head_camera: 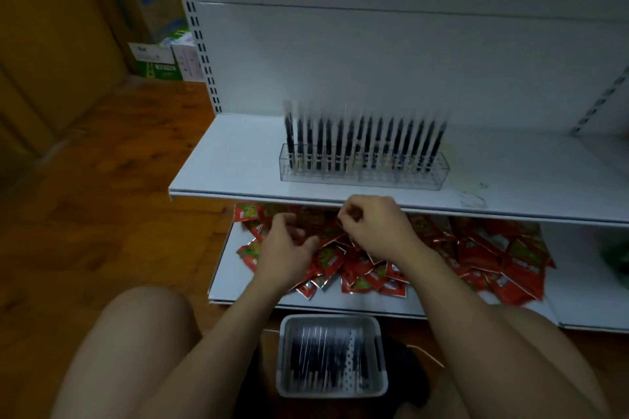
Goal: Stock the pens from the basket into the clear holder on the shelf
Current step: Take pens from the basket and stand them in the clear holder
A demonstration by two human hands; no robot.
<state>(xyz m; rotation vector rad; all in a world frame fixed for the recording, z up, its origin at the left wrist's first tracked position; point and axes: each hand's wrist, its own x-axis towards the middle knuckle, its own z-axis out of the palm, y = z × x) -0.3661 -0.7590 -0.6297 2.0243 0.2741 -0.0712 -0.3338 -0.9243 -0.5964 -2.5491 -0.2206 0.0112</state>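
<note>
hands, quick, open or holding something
Left hand: open, holding nothing.
Right hand: curled; cannot tell whether it pinches anything.

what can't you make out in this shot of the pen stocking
Head view:
Right hand: curled fingers face away; whether it holds anything is hidden.
Standing pens in the clear holder: tops smeared by blur, count unsure.
Loose pens in the basket: blurred together.
Red packets: print unreadable; the shelf hides the back ones.
Green thing: cut off by the right edge.
</note>
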